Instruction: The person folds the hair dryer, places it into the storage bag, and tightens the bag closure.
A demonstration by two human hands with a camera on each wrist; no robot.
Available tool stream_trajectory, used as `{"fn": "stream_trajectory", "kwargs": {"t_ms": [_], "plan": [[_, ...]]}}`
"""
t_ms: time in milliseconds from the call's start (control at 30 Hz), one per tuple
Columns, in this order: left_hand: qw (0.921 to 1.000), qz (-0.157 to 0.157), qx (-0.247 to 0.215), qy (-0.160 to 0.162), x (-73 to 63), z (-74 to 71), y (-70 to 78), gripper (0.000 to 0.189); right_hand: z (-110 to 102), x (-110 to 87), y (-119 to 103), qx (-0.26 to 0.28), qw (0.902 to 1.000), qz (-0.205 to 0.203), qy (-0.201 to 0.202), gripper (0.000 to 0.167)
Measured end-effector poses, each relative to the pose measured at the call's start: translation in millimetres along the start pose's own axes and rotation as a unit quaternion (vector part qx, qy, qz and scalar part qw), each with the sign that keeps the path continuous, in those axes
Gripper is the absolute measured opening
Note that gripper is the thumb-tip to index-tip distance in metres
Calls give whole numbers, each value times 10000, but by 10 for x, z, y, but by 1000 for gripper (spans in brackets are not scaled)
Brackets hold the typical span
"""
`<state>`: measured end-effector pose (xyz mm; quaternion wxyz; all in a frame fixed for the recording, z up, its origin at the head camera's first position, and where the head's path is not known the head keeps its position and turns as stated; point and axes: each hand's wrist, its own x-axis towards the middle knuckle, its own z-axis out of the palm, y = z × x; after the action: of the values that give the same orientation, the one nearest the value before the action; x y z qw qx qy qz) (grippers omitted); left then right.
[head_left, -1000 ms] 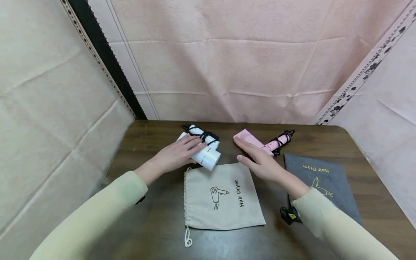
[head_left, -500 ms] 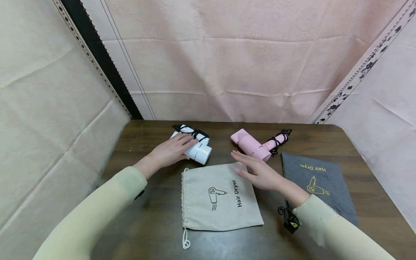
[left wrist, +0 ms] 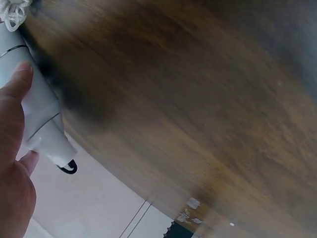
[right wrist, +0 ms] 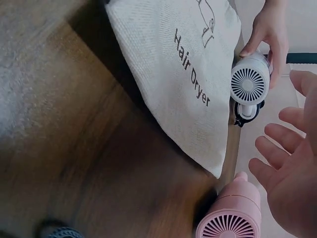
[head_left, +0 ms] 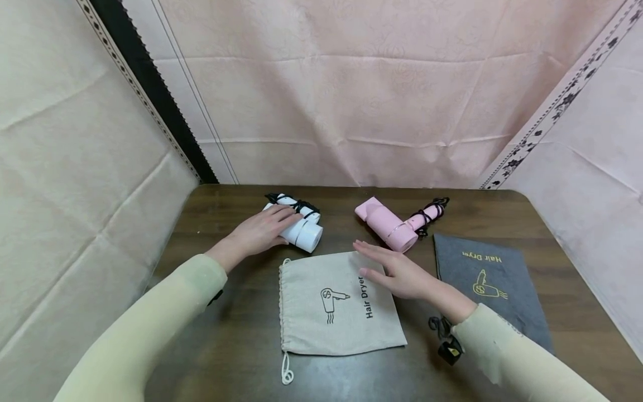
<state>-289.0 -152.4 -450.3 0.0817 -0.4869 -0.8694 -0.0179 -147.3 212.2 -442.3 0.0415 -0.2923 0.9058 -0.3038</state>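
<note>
My left hand (head_left: 257, 229) lies over the barrel of a white hair dryer (head_left: 307, 237), thumb on one side and fingers on the other in the left wrist view. A black cord is wound about its handle. My right hand (head_left: 399, 272), fingers extended, overlaps the right edge of a cream drawstring bag (head_left: 311, 332) printed "Hair Dryer". Nothing is in that hand. Just beyond it lies a pink hair dryer (head_left: 385, 224) with its black cord (head_left: 422, 226) wrapped on the handle; its round grille (right wrist: 229, 228) shows in the right wrist view.
A dark grey pouch (head_left: 452, 259) with a yellow hair dryer print lies at the right, partly under the right sleeve. A small black item (head_left: 449, 350) is beside that sleeve. Light cloth curtains (head_left: 351, 111) enclose the wooden table (head_left: 211, 335) at the back and sides.
The white hair dryer has shifted left and slightly back under my left hand, off the drawstring bag. My right hand has drawn back from the pink hair dryer toward the bag.
</note>
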Motion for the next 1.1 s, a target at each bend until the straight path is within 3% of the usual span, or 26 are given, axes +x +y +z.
{"fn": "stream_trajectory", "kwargs": {"t_ms": [667,833,1100], "plan": [[9956,-526,405,-656,-92,-45,-87,79,52,-108,-77,67,9996,135,-236,60],[9950,-813,161,-557,-172,-97,-59,84,34,-130,-91,73,9994,174,-280,60],[9955,-877,23,-344,-327,-212,47,80,15,-150,-99,58,9992,250,-300,60]]}}
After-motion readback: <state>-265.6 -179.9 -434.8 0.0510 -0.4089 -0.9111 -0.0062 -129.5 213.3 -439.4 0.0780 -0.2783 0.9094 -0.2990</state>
